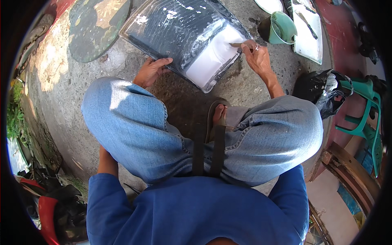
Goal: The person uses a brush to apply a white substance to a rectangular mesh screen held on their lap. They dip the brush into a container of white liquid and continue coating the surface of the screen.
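A dark flat tray-like panel (179, 34) with a raised rim lies tilted in front of my knees. White paste (213, 57) forms a thick smooth layer over its near right part, with thin smears and streaks across the rest. My left hand (153, 70) grips the panel's near left edge, thumb on top and fingers underneath. In my right hand (256, 57) is a small spatula (236, 45), its blade against the paste near the right edge. Part of its handle is hidden by my fingers.
To the right stand a green bucket (283, 27), a paste-smeared white tray (308, 38) with a knife-like tool (307, 25), and a round white lid (269, 5). A black plastic bag (322, 87) sits beside a green plastic chair (363, 110). A round board (96, 28) lies at far left.
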Demonstrator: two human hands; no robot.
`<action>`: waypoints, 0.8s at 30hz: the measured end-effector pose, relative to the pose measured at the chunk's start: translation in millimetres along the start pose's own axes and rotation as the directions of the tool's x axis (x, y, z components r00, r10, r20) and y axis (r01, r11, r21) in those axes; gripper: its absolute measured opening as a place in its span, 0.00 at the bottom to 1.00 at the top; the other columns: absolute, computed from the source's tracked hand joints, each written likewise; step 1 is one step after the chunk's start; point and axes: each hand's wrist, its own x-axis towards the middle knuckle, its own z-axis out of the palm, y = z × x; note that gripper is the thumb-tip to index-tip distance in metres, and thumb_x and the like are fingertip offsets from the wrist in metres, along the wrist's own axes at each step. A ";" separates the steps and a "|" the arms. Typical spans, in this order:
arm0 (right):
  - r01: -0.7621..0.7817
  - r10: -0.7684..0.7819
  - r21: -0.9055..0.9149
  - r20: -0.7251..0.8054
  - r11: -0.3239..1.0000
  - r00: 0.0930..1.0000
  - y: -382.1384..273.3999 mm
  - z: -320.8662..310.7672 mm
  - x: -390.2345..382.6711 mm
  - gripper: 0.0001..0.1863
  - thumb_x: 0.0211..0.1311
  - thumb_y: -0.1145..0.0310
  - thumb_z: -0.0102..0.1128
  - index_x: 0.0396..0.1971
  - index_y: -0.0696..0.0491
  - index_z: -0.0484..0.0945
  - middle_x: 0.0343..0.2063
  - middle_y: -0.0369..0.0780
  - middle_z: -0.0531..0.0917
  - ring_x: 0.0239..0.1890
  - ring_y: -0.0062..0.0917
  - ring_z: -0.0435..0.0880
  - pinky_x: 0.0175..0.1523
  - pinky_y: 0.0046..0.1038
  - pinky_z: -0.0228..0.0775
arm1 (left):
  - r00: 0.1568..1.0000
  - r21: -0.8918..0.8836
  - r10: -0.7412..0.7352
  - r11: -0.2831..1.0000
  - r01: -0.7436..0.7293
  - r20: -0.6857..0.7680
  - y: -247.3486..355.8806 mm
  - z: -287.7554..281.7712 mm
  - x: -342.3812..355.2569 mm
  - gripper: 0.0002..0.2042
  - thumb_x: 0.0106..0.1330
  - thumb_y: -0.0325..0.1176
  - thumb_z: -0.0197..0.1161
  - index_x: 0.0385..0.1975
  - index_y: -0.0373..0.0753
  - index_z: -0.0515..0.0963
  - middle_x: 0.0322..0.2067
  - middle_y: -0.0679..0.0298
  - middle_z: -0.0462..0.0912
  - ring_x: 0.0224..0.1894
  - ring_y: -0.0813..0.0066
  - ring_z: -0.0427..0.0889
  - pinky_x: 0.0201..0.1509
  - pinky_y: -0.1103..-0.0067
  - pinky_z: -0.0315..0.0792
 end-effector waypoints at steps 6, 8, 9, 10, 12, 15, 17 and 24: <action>0.156 -0.157 -0.037 -0.031 0.987 0.987 -3.1 11.5 -17.8 0.10 0.59 0.66 0.52 0.33 0.57 0.77 0.11 0.45 0.70 0.12 0.31 0.70 0.22 0.31 0.62 | 1.000 0.010 -0.005 1.000 0.006 -0.017 1.7 2.3 -1.4 0.13 0.60 0.27 0.60 0.44 0.37 0.71 0.41 0.63 0.78 0.45 0.71 0.77 0.49 0.70 0.71; 0.108 -0.106 -0.058 0.044 0.992 0.993 -8.9 12.1 -22.0 0.10 0.58 0.67 0.53 0.33 0.58 0.77 0.11 0.45 0.70 0.13 0.31 0.70 0.22 0.31 0.63 | 1.000 0.027 -0.009 1.000 0.009 -0.001 3.3 2.0 -3.4 0.12 0.60 0.27 0.60 0.43 0.37 0.72 0.41 0.62 0.79 0.45 0.71 0.77 0.49 0.70 0.71; 0.089 -0.089 -0.005 0.014 0.996 0.996 -9.9 12.6 -22.4 0.10 0.58 0.67 0.53 0.33 0.58 0.77 0.11 0.46 0.71 0.13 0.31 0.70 0.23 0.31 0.63 | 1.000 0.028 -0.011 1.000 0.012 -0.002 3.0 1.5 -3.5 0.12 0.60 0.27 0.60 0.43 0.37 0.72 0.41 0.62 0.79 0.45 0.71 0.77 0.49 0.70 0.71; 0.071 -0.070 0.049 -0.016 0.996 0.997 -9.9 13.1 -23.1 0.10 0.58 0.67 0.53 0.33 0.58 0.76 0.11 0.46 0.72 0.13 0.32 0.70 0.23 0.31 0.63 | 1.000 0.019 -0.003 1.000 0.003 0.009 3.2 1.5 -3.6 0.12 0.60 0.27 0.61 0.43 0.37 0.72 0.41 0.62 0.79 0.45 0.71 0.77 0.49 0.69 0.71; 0.092 -0.093 -0.014 -0.046 0.996 0.995 -8.3 14.6 -23.6 0.10 0.58 0.66 0.53 0.32 0.58 0.76 0.12 0.47 0.73 0.13 0.34 0.72 0.23 0.32 0.64 | 1.000 0.011 0.005 1.000 -0.005 0.020 3.5 1.2 -3.2 0.12 0.60 0.27 0.61 0.43 0.37 0.72 0.41 0.62 0.79 0.45 0.71 0.77 0.50 0.69 0.71; 0.140 -0.141 -0.048 -0.022 0.989 0.990 -15.0 19.6 -31.1 0.10 0.58 0.66 0.53 0.32 0.57 0.76 0.14 0.48 0.75 0.16 0.39 0.75 0.24 0.33 0.65 | 1.000 0.011 0.009 1.000 -0.009 -0.019 0.0 -0.4 -2.1 0.12 0.60 0.27 0.61 0.43 0.36 0.72 0.41 0.62 0.79 0.44 0.70 0.78 0.50 0.68 0.71; 0.165 -0.164 -0.015 0.029 0.986 0.986 -23.2 23.3 -36.7 0.09 0.58 0.66 0.52 0.32 0.57 0.76 0.15 0.49 0.75 0.18 0.41 0.76 0.25 0.34 0.66 | 1.000 0.005 0.011 1.000 -0.011 -0.001 -1.4 -3.6 -0.9 0.12 0.60 0.27 0.60 0.43 0.36 0.72 0.41 0.61 0.79 0.44 0.70 0.77 0.50 0.68 0.72; 0.109 -0.107 -0.040 0.058 0.993 0.993 -31.6 24.8 -45.5 0.08 0.57 0.67 0.52 0.29 0.56 0.76 0.18 0.50 0.77 0.22 0.43 0.78 0.27 0.37 0.67 | 1.000 0.042 0.015 0.999 -0.016 0.025 0.0 -1.6 -0.3 0.12 0.60 0.27 0.60 0.43 0.35 0.72 0.40 0.61 0.79 0.45 0.69 0.77 0.50 0.69 0.72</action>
